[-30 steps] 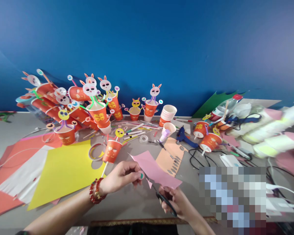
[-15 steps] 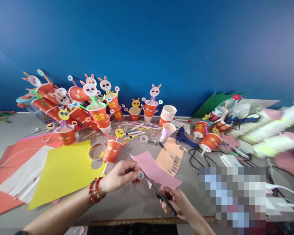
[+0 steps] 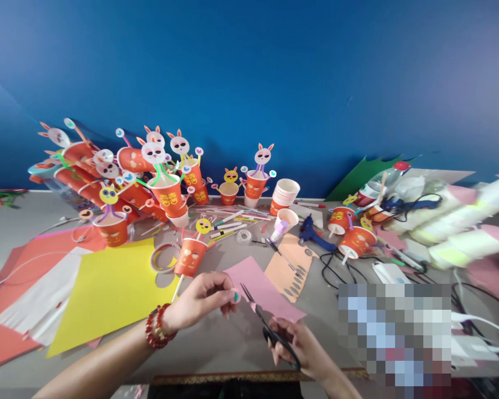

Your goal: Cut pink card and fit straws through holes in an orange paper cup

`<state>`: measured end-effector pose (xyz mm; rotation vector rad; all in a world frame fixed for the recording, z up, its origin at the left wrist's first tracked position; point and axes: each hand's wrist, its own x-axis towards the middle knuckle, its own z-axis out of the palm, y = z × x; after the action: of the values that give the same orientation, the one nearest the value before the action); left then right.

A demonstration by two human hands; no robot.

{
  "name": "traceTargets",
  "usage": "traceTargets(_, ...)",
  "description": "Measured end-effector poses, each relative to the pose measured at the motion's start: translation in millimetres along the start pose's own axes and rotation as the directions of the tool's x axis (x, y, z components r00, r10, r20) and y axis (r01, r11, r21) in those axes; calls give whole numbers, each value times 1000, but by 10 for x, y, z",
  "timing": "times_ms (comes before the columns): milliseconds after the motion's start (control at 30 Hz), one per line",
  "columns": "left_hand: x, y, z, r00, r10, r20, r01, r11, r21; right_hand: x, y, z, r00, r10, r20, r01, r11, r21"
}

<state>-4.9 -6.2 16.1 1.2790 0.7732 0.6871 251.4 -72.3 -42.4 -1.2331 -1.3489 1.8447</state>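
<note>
My left hand [image 3: 205, 302], with a red bead bracelet on its wrist, pinches a small pale paper disc [image 3: 236, 297] with a teal mark. My right hand [image 3: 295, 339] is closed round the dark handles of a pair of scissors [image 3: 261, 315], whose blades point up and left towards the disc, a little apart from it. Behind the blades is a pink paper sheet [image 3: 258, 280]; its lower right edge meets my right fingers, and I cannot tell if they grip it. A small pink scrap [image 3: 251, 305] shows at the blades.
Left lie a yellow sheet [image 3: 108, 288] and a tape roll [image 3: 165, 258]. An orange paper cup figure [image 3: 190, 256] stands ahead, with several more behind. Right are a peach sheet with cut-outs [image 3: 291, 260], a blue glue gun [image 3: 315, 234] and black cables [image 3: 330, 271].
My left hand has shifted slightly left with the disc, widening the gap to the scissors. The left corner of the pink sheet has dropped a little, and the scissors have moved slightly left.
</note>
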Motion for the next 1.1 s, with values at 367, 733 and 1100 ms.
traceTargets(367, -20, -30, 9, 995, -13, -94, 11, 1000, -25, -258, -179, -68, 966, -124, 226, 72, 971, 227)
traceTargets(733, 31, -217, 138, 992, -17, -123, 2, 992, -128, 305, -549, 153, 969, -129, -213, 162, 976, 145)
traceTargets(1100, 62, -420, 158, 968, -8, -251, -41, 981, -189, 688, -566, 325, 949, -204, -242, 231, 969, 90)
